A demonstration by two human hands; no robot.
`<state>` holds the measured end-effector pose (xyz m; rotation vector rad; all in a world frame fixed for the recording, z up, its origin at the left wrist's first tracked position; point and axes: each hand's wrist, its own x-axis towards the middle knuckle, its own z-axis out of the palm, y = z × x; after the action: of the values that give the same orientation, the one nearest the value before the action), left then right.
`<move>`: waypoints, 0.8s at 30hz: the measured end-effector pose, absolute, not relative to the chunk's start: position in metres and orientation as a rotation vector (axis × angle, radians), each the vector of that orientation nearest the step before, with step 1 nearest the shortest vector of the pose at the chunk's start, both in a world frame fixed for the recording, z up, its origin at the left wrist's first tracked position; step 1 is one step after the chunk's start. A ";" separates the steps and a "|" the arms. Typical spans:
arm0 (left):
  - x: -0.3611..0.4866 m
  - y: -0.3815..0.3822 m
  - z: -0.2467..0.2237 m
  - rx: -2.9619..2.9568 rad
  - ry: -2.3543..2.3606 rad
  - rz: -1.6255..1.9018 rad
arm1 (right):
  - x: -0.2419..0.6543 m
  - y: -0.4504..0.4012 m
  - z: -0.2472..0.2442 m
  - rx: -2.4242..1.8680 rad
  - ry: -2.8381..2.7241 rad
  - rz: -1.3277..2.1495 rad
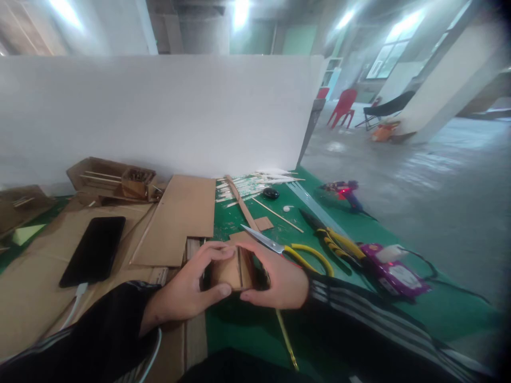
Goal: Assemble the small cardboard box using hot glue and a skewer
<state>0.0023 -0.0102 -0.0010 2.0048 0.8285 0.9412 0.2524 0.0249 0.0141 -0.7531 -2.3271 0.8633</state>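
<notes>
My left hand point(187, 287) and my right hand point(277, 282) together grip a small cardboard piece point(231, 270), folded or glued into a box-like shape, just above the green table mat point(247, 324). My left thumb lies along its lower edge and my left fingers curl over its top. My right hand wraps its right side. Yellow-handled scissors point(287, 249) lie just beyond my right hand, blades pointing left.
Flat cardboard sheets point(179, 218) and a charging black phone point(95, 249) lie at the left. Pliers point(333, 236), a glue gun point(346, 192), a purple packet point(393, 274), wooden sticks point(255, 183) and a white partition wall point(159, 111) stand beyond. Open floor with red chairs point(343, 109) is at right.
</notes>
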 end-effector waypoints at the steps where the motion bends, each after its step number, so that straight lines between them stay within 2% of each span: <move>1: 0.002 -0.010 -0.001 2.007 0.828 0.937 | 0.253 0.026 0.014 -0.759 -2.333 0.871; 24: 0.000 -0.007 0.000 2.046 0.826 0.880 | 0.254 0.028 0.012 -0.831 -2.326 0.932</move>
<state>-0.0004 -0.0070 0.0002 2.0459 0.8261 0.8799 0.2539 0.0284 0.0124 -0.8307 -2.3259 0.9320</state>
